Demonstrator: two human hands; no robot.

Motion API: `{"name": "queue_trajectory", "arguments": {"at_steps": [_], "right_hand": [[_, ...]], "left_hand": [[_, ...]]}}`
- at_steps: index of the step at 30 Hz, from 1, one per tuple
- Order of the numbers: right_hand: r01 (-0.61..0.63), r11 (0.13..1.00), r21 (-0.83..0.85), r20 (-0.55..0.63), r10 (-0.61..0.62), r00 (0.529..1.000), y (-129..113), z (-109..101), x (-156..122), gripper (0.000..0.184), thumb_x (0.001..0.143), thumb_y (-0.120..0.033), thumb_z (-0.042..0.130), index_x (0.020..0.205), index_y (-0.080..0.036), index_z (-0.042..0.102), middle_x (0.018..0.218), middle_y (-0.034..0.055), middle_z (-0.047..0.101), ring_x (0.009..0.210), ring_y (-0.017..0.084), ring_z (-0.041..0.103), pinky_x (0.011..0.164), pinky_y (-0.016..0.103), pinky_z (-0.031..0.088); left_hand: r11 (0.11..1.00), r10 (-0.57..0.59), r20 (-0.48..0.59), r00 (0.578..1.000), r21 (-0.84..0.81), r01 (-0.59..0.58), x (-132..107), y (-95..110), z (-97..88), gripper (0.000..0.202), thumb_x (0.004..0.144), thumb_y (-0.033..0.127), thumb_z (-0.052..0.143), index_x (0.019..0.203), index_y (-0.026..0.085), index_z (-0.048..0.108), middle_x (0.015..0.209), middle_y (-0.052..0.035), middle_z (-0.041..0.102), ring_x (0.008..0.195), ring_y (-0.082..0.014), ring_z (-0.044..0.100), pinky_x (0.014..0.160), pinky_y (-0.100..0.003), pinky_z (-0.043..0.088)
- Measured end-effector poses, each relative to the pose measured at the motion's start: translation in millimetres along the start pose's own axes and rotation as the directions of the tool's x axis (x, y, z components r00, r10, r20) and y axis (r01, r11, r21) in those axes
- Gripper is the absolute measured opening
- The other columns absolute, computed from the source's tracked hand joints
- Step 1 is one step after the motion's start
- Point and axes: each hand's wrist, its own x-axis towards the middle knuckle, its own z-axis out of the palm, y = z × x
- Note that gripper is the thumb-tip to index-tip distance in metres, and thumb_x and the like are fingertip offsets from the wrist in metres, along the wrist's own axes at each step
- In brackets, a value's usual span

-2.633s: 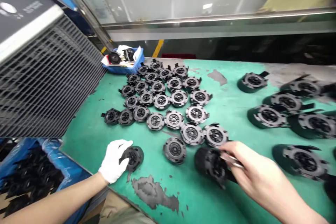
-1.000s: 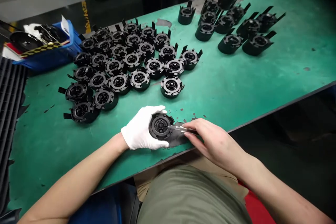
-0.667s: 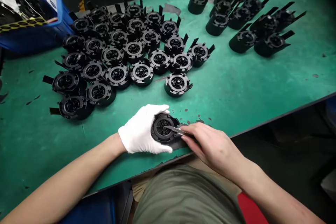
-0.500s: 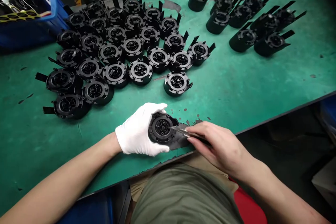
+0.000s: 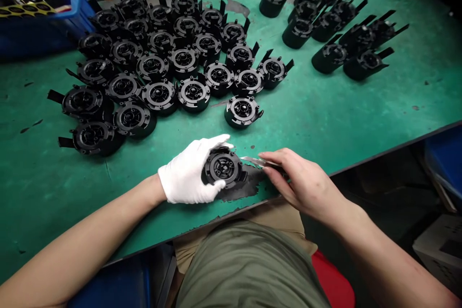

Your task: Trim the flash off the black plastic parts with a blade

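Observation:
My left hand (image 5: 193, 171), in a white glove, is wrapped around a round black plastic housing (image 5: 224, 167) near the front edge of the table. The housing's ringed, spoked face points up at me, with a tab at its lower right. In my bare right hand (image 5: 298, 173) is a slim craft knife (image 5: 257, 161), pinched between thumb and fingers. Its pale pointed blade is just off the housing's upper right rim; whether the tip touches the rim I cannot tell. Beyond my hands stands a lone similar housing (image 5: 241, 109).
Many matching black housings (image 5: 158, 94) crowd the green table (image 5: 361, 120) at left and centre. Taller black cylinders with prongs (image 5: 298, 31) stand at the back right. A blue bin (image 5: 77, 7) sits at the back left. A dark worn patch (image 5: 245, 187) lies under the held part.
The knife has drawn back from the middle of the housing's face to its upper right edge. My left hand has turned the housing, bringing its tab to the lower right.

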Motion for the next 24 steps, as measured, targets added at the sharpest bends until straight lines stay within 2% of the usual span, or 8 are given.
{"name": "queue_trajectory", "arguments": {"at_steps": [4, 7, 9, 12, 15, 18, 21, 24], "right_hand": [[-0.004, 1.0, 0.006, -0.026, 0.004, 1.0, 1.3, 0.9, -2.0, 0.032, 0.11, -0.023, 0.061, 0.142, -0.027, 0.058, 0.114, 0.0079, 0.075, 0.095, 0.023, 0.076, 0.081, 0.036, 0.061], [-0.007, 1.0, 0.009, -0.011, 0.007, 1.0, 3.8, 0.0, -4.4, 0.032, 0.11, -0.023, 0.063, 0.142, -0.027, 0.057, 0.115, 0.0076, 0.074, 0.096, 0.023, 0.076, 0.08, 0.036, 0.061], [-0.008, 1.0, 0.015, -0.016, 0.008, 1.0, 5.1, 0.0, -4.9, 0.03, 0.11, -0.023, 0.062, 0.14, -0.027, 0.058, 0.116, 0.0077, 0.075, 0.097, 0.022, 0.076, 0.082, 0.036, 0.062], [-0.022, 0.999, 0.024, -0.026, 0.023, 0.999, 4.6, 1.8, -3.1, 0.026, 0.111, -0.022, 0.058, 0.137, -0.027, 0.06, 0.116, 0.0076, 0.076, 0.098, 0.023, 0.077, 0.084, 0.036, 0.063], [-0.037, 0.998, 0.042, -0.033, 0.038, 0.999, -0.8, 5.6, 1.6, 0.025, 0.112, -0.023, 0.056, 0.137, -0.028, 0.06, 0.117, 0.0078, 0.077, 0.099, 0.023, 0.078, 0.084, 0.037, 0.064], [0.011, 0.993, 0.12, -0.092, 0.0, 0.996, -10.3, 11.9, 7.5, 0.027, 0.112, -0.02, 0.054, 0.137, -0.028, 0.059, 0.128, 0.0096, 0.078, 0.114, 0.024, 0.078, 0.096, 0.039, 0.066], [0.077, 0.972, 0.222, -0.073, -0.062, 0.995, -18.3, 19.8, 10.7, 0.03, 0.111, -0.018, 0.053, 0.139, -0.029, 0.057, 0.138, 0.0092, 0.077, 0.124, 0.023, 0.077, 0.103, 0.039, 0.065], [0.085, 0.966, 0.245, -0.053, -0.074, 0.996, -21.2, 26.4, 7.3, 0.032, 0.11, -0.016, 0.054, 0.139, -0.03, 0.058, 0.131, 0.0075, 0.08, 0.117, 0.023, 0.078, 0.097, 0.038, 0.067]], "left_hand": [[0.974, -0.049, -0.047, 0.998, -0.224, 0.038, 1.8, -0.3, -2.1, 0.064, 0.105, 0.03, 0.062, 0.166, 0.025, 0.041, 0.16, -0.0172, 0.06, 0.144, -0.0307, 0.065, 0.12, -0.052, 0.058], [0.912, -0.276, -0.239, 0.931, -0.372, 0.175, 4.2, -2.9, 1.5, 0.046, 0.104, 0.041, 0.073, 0.145, 0.023, 0.062, 0.13, -0.0124, 0.075, 0.117, -0.0243, 0.077, 0.105, -0.043, 0.066], [0.849, -0.374, -0.264, 0.889, -0.484, 0.213, 5.0, -5.9, 2.9, 0.055, 0.095, 0.054, 0.085, 0.136, 0.022, 0.067, 0.11, -0.0077, 0.078, 0.101, -0.0222, 0.08, 0.098, -0.041, 0.067], [0.773, -0.34, -0.229, 0.912, -0.62, 0.133, 4.1, -11.0, 2.2, 0.083, 0.082, 0.078, 0.086, 0.14, 0.024, 0.063, 0.114, -0.0093, 0.079, 0.102, -0.0267, 0.081, 0.09, -0.041, 0.069], [0.891, -0.118, -0.276, 0.954, -0.454, -0.021, 2.1, -12.2, 0.4, 0.119, 0.057, 0.096, 0.085, 0.15, 0.027, 0.055, 0.135, -0.0145, 0.068, 0.12, -0.036, 0.074, 0.099, -0.051, 0.066], [0.989, 0.064, -0.185, 0.981, -0.123, -0.088, 1.1, -7.8, 0.3, 0.149, 0.036, 0.096, 0.092, 0.159, 0.025, 0.047, 0.143, -0.0182, 0.056, 0.135, -0.0447, 0.06, 0.117, -0.065, 0.055], [0.999, 0.04, -0.076, 0.996, 0.014, -0.039, 1.2, -3.7, 2.4, 0.148, 0.042, 0.092, 0.095, 0.162, 0.023, 0.043, 0.141, -0.018, 0.055, 0.136, -0.0449, 0.057, 0.12, -0.068, 0.05], [0.999, -0.046, -0.17, 0.984, -0.02, 0.043, 2.4, -4.7, 4.1, 0.131, 0.054, 0.09, 0.093, 0.157, 0.023, 0.049, 0.138, -0.0165, 0.057, 0.132, -0.0413, 0.061, 0.116, -0.064, 0.054]]}}
